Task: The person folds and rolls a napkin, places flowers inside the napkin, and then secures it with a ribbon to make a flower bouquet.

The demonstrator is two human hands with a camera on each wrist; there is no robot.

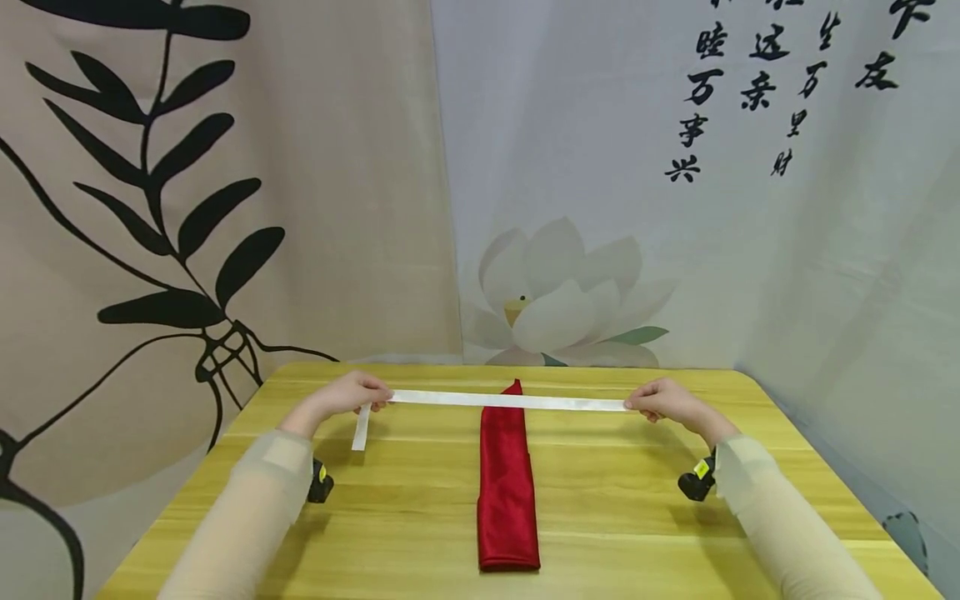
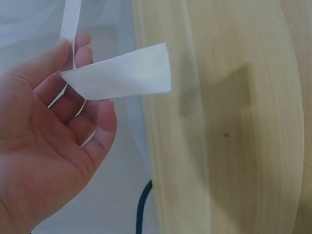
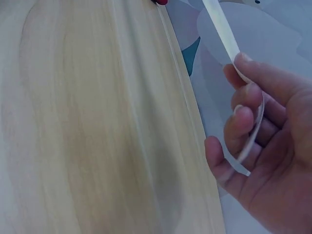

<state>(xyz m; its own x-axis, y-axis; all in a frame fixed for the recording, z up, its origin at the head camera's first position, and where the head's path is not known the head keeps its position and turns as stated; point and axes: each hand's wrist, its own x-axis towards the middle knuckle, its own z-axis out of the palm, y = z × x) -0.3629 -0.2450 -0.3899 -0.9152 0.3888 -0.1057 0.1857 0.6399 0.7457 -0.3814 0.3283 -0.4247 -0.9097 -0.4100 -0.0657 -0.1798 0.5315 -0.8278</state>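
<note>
A white ribbon [image 1: 442, 399] is stretched nearly level between the two hands, over the table's far part. My left hand [image 1: 352, 393] pinches it between thumb and fingers; a short free end [image 2: 126, 73] hangs from that hand. At the other side my right hand [image 1: 667, 400] pinches the ribbon with thumb and forefinger, and its tail curls down inside the fingers in the right wrist view. Below the middle of the ribbon lies a folded strip of shiny red cloth [image 1: 507, 492], running lengthwise toward the near edge. The ribbon crosses in front of the cloth's far tip.
The wooden table [image 1: 420, 533] ends at a far edge just beyond the hands. Behind it hangs a pale curtain [image 1: 360, 208] printed with leaves, a lotus and black characters. Small black devices [image 1: 696, 483] are strapped to both wrists.
</note>
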